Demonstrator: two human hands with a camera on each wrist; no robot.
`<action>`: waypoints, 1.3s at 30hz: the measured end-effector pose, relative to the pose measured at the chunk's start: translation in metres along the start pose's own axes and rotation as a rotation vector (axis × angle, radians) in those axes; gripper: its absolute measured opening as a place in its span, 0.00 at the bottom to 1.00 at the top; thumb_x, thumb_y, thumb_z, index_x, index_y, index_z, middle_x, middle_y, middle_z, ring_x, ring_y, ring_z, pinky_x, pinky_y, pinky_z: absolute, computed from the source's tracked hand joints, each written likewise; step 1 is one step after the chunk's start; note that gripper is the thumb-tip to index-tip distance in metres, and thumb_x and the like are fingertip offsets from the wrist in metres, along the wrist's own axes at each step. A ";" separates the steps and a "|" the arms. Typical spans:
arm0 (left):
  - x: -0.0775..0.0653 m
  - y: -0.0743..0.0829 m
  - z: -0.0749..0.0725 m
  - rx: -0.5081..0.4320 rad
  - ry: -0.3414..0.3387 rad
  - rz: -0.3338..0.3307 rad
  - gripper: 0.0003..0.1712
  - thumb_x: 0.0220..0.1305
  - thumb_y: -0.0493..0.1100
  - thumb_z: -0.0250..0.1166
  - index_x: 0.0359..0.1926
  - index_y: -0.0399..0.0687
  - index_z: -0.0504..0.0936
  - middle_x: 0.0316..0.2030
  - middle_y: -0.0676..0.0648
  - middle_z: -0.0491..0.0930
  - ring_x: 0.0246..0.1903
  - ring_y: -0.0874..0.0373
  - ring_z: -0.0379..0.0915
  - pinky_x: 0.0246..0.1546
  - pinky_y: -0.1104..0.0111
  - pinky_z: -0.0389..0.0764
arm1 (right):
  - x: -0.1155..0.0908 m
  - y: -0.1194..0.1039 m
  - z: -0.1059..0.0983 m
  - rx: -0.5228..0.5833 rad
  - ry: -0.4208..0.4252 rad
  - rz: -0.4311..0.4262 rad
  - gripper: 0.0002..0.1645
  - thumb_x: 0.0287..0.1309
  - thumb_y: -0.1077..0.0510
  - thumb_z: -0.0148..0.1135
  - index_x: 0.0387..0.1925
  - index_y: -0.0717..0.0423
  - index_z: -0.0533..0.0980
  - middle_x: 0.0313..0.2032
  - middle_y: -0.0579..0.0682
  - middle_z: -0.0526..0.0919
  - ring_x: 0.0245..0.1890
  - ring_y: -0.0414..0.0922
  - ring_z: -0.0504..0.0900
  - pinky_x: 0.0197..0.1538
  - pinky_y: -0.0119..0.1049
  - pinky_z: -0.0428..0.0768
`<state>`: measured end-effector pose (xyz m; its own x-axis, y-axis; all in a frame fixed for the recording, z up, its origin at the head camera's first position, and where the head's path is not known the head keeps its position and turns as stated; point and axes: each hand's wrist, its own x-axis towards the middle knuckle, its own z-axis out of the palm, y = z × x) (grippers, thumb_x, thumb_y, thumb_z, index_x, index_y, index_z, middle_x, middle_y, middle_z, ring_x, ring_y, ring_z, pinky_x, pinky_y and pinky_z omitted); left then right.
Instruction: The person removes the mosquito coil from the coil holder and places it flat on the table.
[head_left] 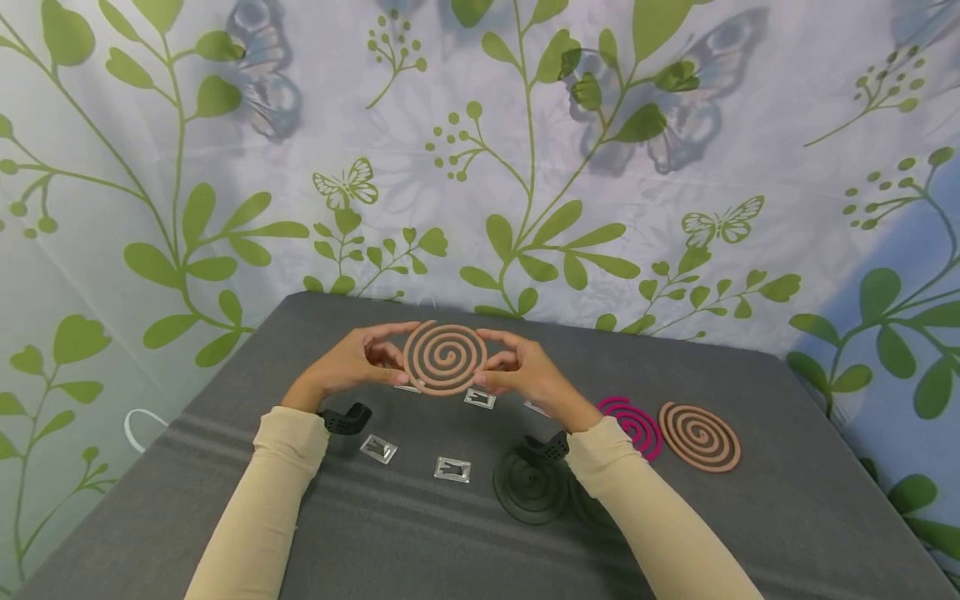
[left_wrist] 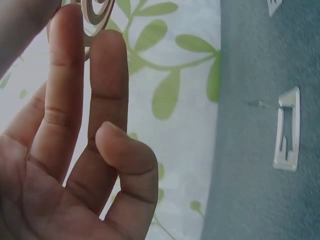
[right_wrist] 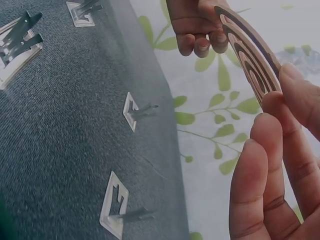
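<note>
A brown mosquito coil [head_left: 447, 357] is held up above the grey table, its flat spiral facing the head camera. My left hand [head_left: 352, 364] pinches its left edge between thumb and fingers. On the opposite edge, my right hand [head_left: 531, 372] pinches it the same way. The right wrist view catches the coil [right_wrist: 245, 52] nearly edge-on, between the right thumb and fingertip. Small metal coil stands lie on the table below, one stand [head_left: 480, 398] just under the coil and another stand [head_left: 453, 469] nearer the front.
To the right lie a magenta coil [head_left: 651, 433], partly behind the right sleeve, and another brown coil [head_left: 701, 436]. Dark green coils [head_left: 529, 489] lie below the right wrist, partly covered. A further stand [head_left: 378, 448] is at left. A leaf-patterned cloth [head_left: 420, 208] hangs behind the table.
</note>
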<state>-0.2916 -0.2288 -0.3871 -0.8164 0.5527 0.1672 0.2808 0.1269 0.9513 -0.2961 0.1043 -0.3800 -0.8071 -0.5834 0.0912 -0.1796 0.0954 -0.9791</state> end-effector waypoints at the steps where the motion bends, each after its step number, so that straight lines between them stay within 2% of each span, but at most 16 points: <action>1: 0.001 0.002 0.002 0.003 -0.005 0.005 0.49 0.65 0.24 0.73 0.82 0.28 0.59 0.39 0.52 0.90 0.36 0.57 0.87 0.40 0.65 0.87 | -0.002 -0.001 -0.002 -0.004 0.001 -0.002 0.45 0.69 0.69 0.71 0.82 0.60 0.63 0.42 0.48 0.92 0.39 0.44 0.89 0.46 0.42 0.89; 9: 0.009 0.022 0.018 0.078 0.000 0.016 0.50 0.61 0.27 0.78 0.81 0.33 0.64 0.38 0.51 0.91 0.37 0.56 0.86 0.35 0.67 0.82 | -0.019 -0.004 -0.017 -0.032 0.007 -0.021 0.45 0.69 0.69 0.71 0.82 0.60 0.64 0.40 0.46 0.91 0.38 0.46 0.89 0.44 0.39 0.87; 17: 0.014 0.035 0.039 0.181 -0.017 0.011 0.51 0.61 0.32 0.80 0.82 0.36 0.65 0.37 0.47 0.89 0.39 0.52 0.86 0.41 0.63 0.84 | -0.036 -0.003 -0.031 0.009 -0.024 -0.034 0.46 0.69 0.68 0.71 0.82 0.65 0.61 0.40 0.48 0.91 0.33 0.42 0.83 0.42 0.38 0.84; 25: 0.017 0.044 0.062 0.228 -0.020 0.017 0.52 0.61 0.33 0.81 0.82 0.37 0.65 0.37 0.49 0.89 0.38 0.47 0.84 0.40 0.61 0.84 | -0.055 -0.003 -0.046 0.025 -0.055 -0.045 0.47 0.68 0.70 0.71 0.82 0.68 0.58 0.38 0.45 0.92 0.29 0.41 0.81 0.37 0.35 0.81; 32: 0.019 0.047 0.082 0.233 -0.030 0.017 0.51 0.63 0.34 0.80 0.82 0.37 0.63 0.37 0.50 0.89 0.39 0.49 0.85 0.45 0.50 0.83 | -0.071 0.000 -0.059 0.007 -0.059 -0.031 0.49 0.68 0.69 0.72 0.82 0.69 0.57 0.40 0.48 0.92 0.33 0.43 0.85 0.40 0.37 0.86; 39: 0.022 0.045 0.102 0.205 -0.033 0.026 0.50 0.66 0.34 0.78 0.83 0.38 0.62 0.39 0.50 0.89 0.39 0.52 0.85 0.47 0.52 0.85 | -0.084 0.006 -0.071 -0.006 -0.075 -0.072 0.48 0.69 0.71 0.70 0.81 0.74 0.56 0.39 0.45 0.92 0.32 0.40 0.85 0.40 0.37 0.85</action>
<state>-0.2454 -0.1270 -0.3672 -0.7914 0.5844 0.1797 0.4015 0.2752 0.8735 -0.2693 0.2116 -0.3811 -0.7478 -0.6473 0.1475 -0.2396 0.0559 -0.9693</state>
